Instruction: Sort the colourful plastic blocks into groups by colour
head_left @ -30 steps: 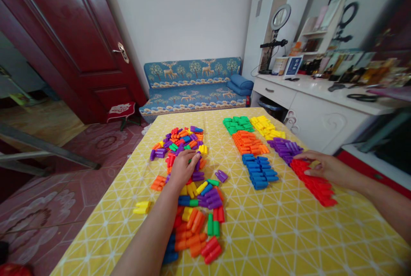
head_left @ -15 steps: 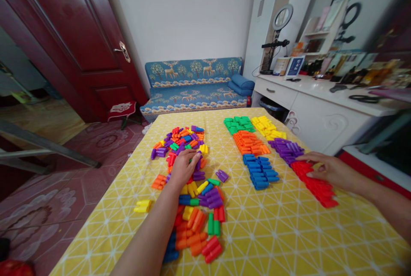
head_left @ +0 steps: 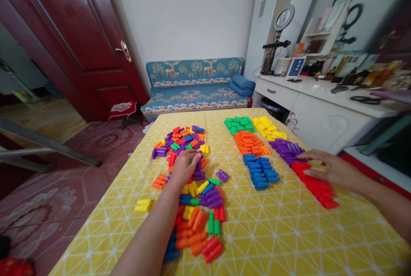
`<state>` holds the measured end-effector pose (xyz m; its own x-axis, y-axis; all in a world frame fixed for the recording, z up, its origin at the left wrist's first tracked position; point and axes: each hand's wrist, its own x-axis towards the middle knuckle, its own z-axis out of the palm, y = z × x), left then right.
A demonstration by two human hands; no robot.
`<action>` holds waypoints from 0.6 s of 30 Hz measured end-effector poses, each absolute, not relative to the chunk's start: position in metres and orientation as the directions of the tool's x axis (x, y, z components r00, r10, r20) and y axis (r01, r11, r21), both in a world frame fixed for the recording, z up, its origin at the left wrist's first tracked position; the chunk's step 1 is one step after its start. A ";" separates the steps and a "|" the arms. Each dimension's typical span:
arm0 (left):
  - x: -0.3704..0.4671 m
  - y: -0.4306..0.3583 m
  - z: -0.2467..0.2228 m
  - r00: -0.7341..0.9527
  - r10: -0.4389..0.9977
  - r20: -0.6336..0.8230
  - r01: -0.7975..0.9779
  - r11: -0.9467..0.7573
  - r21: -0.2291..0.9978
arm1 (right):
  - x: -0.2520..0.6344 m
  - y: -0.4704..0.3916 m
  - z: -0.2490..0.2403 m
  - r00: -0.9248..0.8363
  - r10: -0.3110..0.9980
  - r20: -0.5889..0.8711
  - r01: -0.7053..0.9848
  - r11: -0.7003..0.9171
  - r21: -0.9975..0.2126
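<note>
My left hand point(head_left: 185, 166) rests over the mixed heap of coloured plastic pieces point(head_left: 189, 136), its fingers closed around a purple piece that shows at the fingertips. At the right, my right hand point(head_left: 324, 168) is at the upper end of the red group point(head_left: 316, 186), thumb and forefinger apart, with nothing visible between them. Its forefinger reaches the edge of the purple group point(head_left: 285, 149). Blue pieces point(head_left: 260, 172), orange pieces point(head_left: 250, 143), green pieces point(head_left: 239, 124) and yellow pieces point(head_left: 268, 127) lie in separate groups by colour.
Everything lies on a yellow patterned tablecloth point(head_left: 257, 233). A lone yellow piece point(head_left: 143, 205) is near the left edge. Beyond the table stands a blue sofa point(head_left: 192, 87); a white dresser point(head_left: 314, 109) is at the right, a red stool point(head_left: 123, 109) at the left.
My right hand's thumb and forefinger have spread and the hand has shifted slightly up. My left hand is almost unmoved.
</note>
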<state>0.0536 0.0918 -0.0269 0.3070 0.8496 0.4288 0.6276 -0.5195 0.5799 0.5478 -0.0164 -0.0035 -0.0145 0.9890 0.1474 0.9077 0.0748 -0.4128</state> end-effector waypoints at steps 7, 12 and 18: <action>0.055 0.090 -0.024 0.317 0.849 0.422 0.627 -0.521 0.579 | 0.508 -0.005 0.004 -0.193 0.925 0.328 0.967 0.235 -0.095; 0.054 0.089 -0.024 0.307 0.851 0.425 0.627 -0.517 0.583 | 0.494 0.006 -0.002 -0.216 0.910 0.354 0.968 0.246 -0.041; 0.054 0.089 -0.024 0.310 0.845 0.436 0.627 -0.526 0.574 | 0.494 0.009 -0.005 -0.148 0.947 0.287 0.988 0.152 0.011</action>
<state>0.0542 0.0895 -0.0243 0.3098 0.8452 0.4356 0.6274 -0.5259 0.5742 0.4939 0.0086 -0.0053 -0.1483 0.9465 0.2865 0.9884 0.1516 0.0110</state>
